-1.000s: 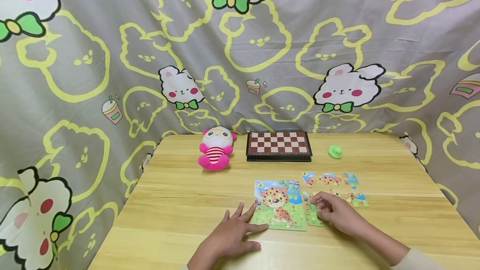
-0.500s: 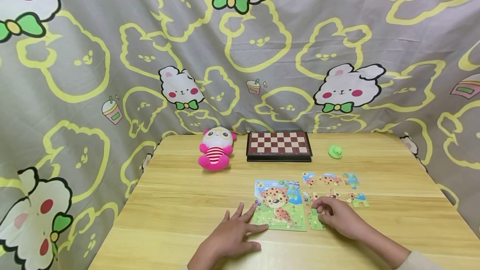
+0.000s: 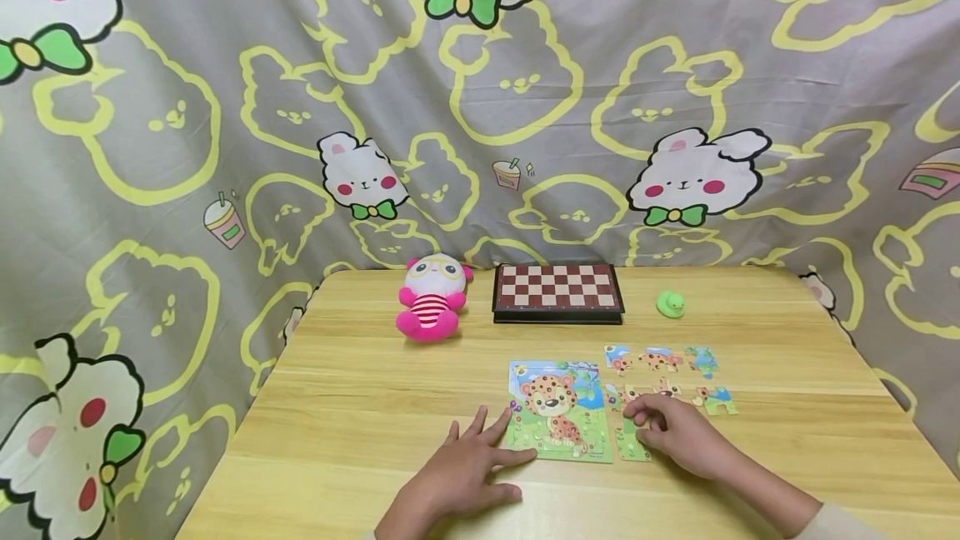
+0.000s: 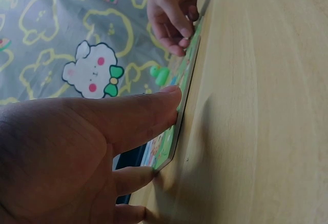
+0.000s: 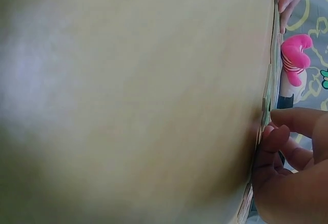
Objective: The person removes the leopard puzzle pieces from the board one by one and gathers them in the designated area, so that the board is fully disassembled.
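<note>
My left hand [image 3: 467, 467] lies spread at the left and lower edge of a leopard jigsaw board [image 3: 592, 450], its index finger and thumb touching the edge. Seen from the left wrist, that hand [image 4: 97, 131] has straight fingers on the board's rim [image 4: 179, 131]. With curled fingers, my right hand [image 3: 678, 432] pinches a green puzzle piece [image 3: 632, 442] just right of the board, low over the table. The right wrist view has the hand's [image 5: 292, 157] thumb and index finger close together at the piece; the fingers partly hide it. Several loose leopard puzzle pieces [image 3: 660, 359] lie beyond the right hand.
At the back of the wooden table [image 3: 337, 407] stand a pink and white panda plush [image 3: 431, 302], a folded chessboard [image 3: 558, 290] and a small green rubber duck [image 3: 670, 304]. A patterned grey curtain [image 3: 420, 82] hangs behind the table.
The right hand and the green puzzle piece shifted slightly right and toward me in the first half second, uncovering a piece behind. Since then they have held still. The left hand stays put.
</note>
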Demonstrator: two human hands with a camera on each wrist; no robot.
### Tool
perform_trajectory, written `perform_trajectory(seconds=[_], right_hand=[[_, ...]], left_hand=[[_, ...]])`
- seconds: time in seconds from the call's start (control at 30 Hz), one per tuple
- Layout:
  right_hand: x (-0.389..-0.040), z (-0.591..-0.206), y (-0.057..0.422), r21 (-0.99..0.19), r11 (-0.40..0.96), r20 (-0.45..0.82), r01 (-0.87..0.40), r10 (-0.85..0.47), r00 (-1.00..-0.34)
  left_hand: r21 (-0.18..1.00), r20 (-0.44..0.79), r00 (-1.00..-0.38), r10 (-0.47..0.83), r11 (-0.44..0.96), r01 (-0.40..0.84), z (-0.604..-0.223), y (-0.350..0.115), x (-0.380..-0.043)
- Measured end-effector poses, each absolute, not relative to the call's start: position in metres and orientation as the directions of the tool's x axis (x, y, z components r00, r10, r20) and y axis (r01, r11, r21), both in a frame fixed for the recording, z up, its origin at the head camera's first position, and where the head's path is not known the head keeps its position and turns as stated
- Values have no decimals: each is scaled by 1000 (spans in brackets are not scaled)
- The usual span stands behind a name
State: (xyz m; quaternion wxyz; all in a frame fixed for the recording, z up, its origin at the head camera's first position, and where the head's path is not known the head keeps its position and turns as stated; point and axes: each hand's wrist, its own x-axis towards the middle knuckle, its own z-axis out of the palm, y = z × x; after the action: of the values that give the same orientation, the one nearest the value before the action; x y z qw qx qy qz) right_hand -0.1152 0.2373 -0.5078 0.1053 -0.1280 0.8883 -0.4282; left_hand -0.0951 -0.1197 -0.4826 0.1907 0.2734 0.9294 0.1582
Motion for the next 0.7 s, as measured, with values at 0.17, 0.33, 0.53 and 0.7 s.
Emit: perform_trajectory(seconds=[0.17, 0.33, 0.53, 0.7], right_hand=[[-116, -507, 237, -794, 592, -77, -140, -326, -942], [-117, -506, 237, -797, 586, -74, -148, -338, -938], [-119, -504, 236, -797, 583, -71, -156, -348, -935], [-119, -500, 232, -796, 579, -48, -179, -355, -934]], left_hand=[[403, -271, -777, 568, 800, 444, -482, -119, -95], [405, -274, -777, 568, 800, 442, -482, -119, -95], [407, -273, -776, 568, 799, 442, -481, -119, -95], [404, -269, -777, 568, 799, 445, -481, -119, -95]])
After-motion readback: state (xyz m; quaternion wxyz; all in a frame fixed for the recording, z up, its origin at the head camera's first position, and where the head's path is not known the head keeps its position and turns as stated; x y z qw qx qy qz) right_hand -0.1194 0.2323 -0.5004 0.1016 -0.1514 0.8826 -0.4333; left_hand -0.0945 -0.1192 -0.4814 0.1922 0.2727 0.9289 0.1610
